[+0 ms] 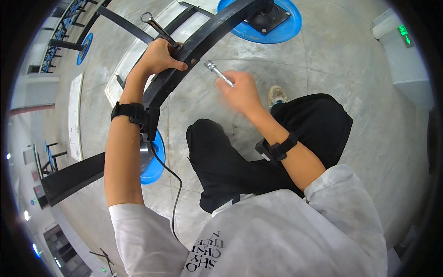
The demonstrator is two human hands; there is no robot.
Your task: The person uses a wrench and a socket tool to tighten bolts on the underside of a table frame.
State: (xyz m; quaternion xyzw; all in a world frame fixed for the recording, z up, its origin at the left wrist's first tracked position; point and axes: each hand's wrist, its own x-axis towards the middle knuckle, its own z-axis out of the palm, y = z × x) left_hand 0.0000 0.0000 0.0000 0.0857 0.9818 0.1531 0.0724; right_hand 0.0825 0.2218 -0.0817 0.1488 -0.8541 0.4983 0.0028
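My left hand (159, 57) is closed over the black metal beam (168, 85), its thumb along the near face. Its fingers, partly hidden behind the beam, press on the lower end of a wrench (159, 27) whose ring end sticks up past the beam. A bolt hole or bolt head (194, 61) shows in the beam just beyond my thumb. To the right, my right hand (240, 90) grips a chrome socket tool (218, 72), its socket end pointing at the beam but apart from it. The right fingers are slightly blurred.
Round blue seats (290, 32) are fixed to the black frame, one at the far end and another blue seat (159, 161) beside my left forearm. White panels (75, 115) lie on the grey floor. A black cable (177, 184) runs from my left wrist strap. My bent knees are close below.
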